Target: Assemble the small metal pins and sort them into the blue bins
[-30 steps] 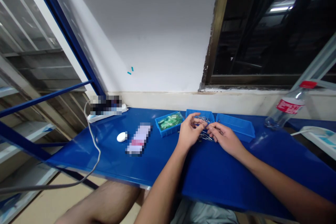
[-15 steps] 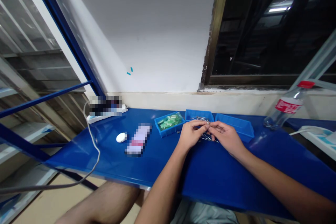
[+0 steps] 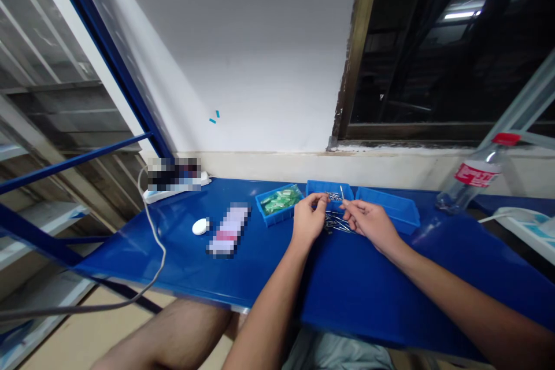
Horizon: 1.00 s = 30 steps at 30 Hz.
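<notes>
My right hand pinches a thin silvery screw-like piece between thumb and fingertips, and the piece points upward. To its left, my left hand is closed, thumb against fingers, at the front edge of the middle blue bin. Whatever its fingertips hold is too small to make out. More thin metal pieces lie in that bin, partly hidden by my hands. A loose pile of similar long metal pieces rests on the blue table between and below both hands.
A blue bin of green packets stands on the left, another blue bin on the right. Farther left lie a blurred-out phone-like object and a white round object. A red-capped bottle stands at right.
My hands were together at the fingertips and have moved apart, the left one leftward. The thin metal piece now shows upright in my right fingers.
</notes>
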Motion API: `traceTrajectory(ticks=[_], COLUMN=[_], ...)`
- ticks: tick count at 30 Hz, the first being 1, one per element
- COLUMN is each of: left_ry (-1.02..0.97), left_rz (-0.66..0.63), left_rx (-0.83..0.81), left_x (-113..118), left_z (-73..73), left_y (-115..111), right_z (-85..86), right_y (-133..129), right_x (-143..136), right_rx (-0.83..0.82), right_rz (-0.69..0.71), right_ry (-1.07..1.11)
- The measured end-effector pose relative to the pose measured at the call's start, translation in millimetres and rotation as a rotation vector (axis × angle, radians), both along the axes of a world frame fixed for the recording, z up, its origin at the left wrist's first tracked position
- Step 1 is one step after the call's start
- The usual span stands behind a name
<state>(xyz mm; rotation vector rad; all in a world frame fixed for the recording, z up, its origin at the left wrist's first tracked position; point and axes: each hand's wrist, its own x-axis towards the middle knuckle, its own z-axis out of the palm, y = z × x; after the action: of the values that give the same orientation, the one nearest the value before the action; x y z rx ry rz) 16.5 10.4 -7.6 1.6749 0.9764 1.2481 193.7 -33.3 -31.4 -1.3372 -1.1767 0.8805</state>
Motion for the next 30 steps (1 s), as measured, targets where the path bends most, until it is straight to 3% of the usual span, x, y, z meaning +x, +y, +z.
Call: traceTrajectory(ticks=[3,8,12,18,30], left_ry=[0.007,0.036,0.079,0.126,0.245], left_rz=[0.01,0.016,0.016,0.014,-0.006], left_rx=[-0.011,0.022,0.053,0.095,0.155], left_x=[-0.3,0.1,0.8,1.4,0.9], left_z=[2.4,4.8,2.9,-0.3,-3.1], left_y=[-1.7,-4.3,-4.9,-3.5,-3.8], right_z=[0.3,-2.3,-9.6,-13.6,-17.3], right_y=[-2.8,-9.3,-9.8,-6.4,-3.4], right_x=[2.9,7.5,9.1,13.7,11.2], right_rx=[0.061,0.355,0.428,0.375,0.362], right_rz=[-0.005,0.062,0.14,0.19,0.096], right_ry=[-0.207,-0.738,-0.942,-0.992,-0.927])
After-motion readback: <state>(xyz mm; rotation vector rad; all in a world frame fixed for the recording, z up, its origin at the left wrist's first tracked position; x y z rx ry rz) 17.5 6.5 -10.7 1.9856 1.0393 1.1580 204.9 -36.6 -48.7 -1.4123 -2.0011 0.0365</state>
